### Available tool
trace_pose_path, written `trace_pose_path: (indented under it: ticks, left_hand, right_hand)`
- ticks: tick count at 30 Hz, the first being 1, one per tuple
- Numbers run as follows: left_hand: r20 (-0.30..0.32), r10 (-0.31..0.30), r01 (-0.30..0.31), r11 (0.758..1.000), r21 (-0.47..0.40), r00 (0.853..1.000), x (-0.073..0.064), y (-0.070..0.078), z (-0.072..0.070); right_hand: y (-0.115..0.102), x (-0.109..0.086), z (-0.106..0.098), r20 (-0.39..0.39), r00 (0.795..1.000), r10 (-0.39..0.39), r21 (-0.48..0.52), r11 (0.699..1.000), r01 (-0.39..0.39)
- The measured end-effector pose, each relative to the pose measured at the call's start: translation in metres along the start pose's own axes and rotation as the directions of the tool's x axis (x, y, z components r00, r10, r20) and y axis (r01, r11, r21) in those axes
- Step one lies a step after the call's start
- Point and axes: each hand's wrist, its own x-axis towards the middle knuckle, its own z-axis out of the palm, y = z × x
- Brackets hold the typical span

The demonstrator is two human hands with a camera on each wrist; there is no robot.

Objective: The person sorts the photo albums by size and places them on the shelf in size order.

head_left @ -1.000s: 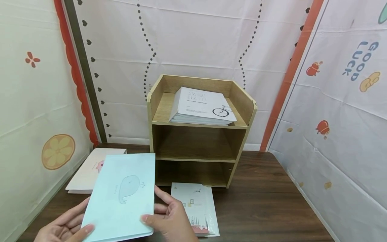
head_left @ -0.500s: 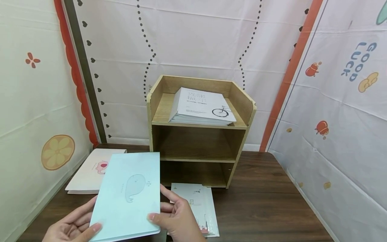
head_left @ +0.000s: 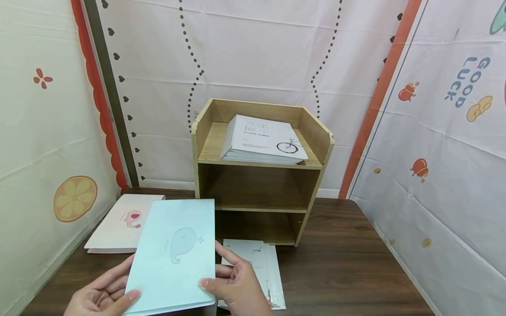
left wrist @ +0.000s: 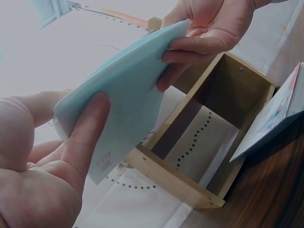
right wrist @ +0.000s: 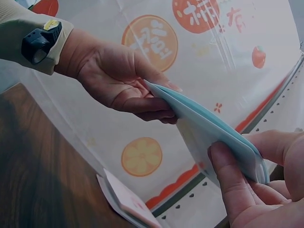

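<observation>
A light blue notebook (head_left: 170, 267) with a whale drawn on its cover is held up off the table between both hands. The left hand (head_left: 104, 292) pinches its lower left corner, thumb on the cover and fingers beneath. At the right edge, the right hand (head_left: 241, 285) grips it the same way. The left wrist view shows the notebook's plain underside (left wrist: 128, 109) with fingers pressed against it. From the right wrist, its layered edge (right wrist: 213, 126) appears, slightly parted. Partly hidden behind the right hand, a white booklet (head_left: 262, 263) lies on the table.
A three-level wooden shelf (head_left: 261, 208) stands at the back, with a thick stack of white books (head_left: 269, 138) on top. A pale notebook with a pink elephant (head_left: 122, 219) lies at the left of the dark wooden table (head_left: 340, 263). Printed cloth walls surround it.
Both hands have shifted a little to the right with the blue notebook, uncovering more of the elephant notebook and covering more of the white booklet. The grip looks the same.
</observation>
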Motion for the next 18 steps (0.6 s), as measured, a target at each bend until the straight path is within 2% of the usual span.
trace_pose_path:
  ticks: [9, 18]
  left_hand:
    - [0.037, 0.044, -0.044, 0.999, 0.015, 0.998, 0.001, 0.0, 0.006]
    - [-0.004, 0.026, -0.025, 0.996, 0.085, 1.0, 0.002, 0.003, 0.011]
  right_hand:
    - [-0.002, -0.002, -0.003, 0.0, 1.0, -0.012, -0.002, 1.0, 0.012]
    - [-0.003, -0.004, -0.005, -0.007, 1.0, -0.017, -0.013, 1.0, 0.017]
